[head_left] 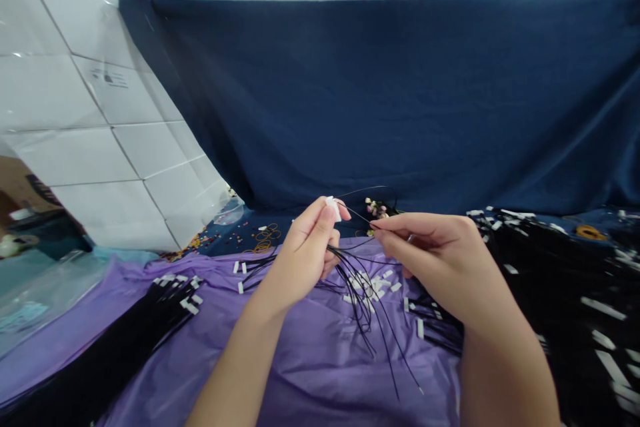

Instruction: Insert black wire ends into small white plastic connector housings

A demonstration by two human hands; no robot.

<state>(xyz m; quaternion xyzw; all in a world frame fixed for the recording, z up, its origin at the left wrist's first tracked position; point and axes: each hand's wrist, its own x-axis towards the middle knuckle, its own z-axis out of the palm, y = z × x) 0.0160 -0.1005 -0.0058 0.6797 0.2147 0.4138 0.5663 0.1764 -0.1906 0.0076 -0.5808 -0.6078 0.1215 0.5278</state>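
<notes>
My left hand [307,247] is closed, pinching a small white tag [333,207] between thumb and forefinger while several thin black cords [367,303] hang down from its palm over the purple sheet [310,353]. My right hand [435,257] is closed in a pinch on the end of one thin black cord [357,215] that runs across to the white tag. Both hands are held just above the sheet, a few centimetres apart.
A long bundle of black cords with white tags [125,340] lies at the left, and a larger heap [565,300] at the right. Loose white tags [373,283] are scattered under the hands. Rubber bands [267,235] lie behind. A blue cloth [400,100] hangs at the back; white boxes [100,147] stand at the left.
</notes>
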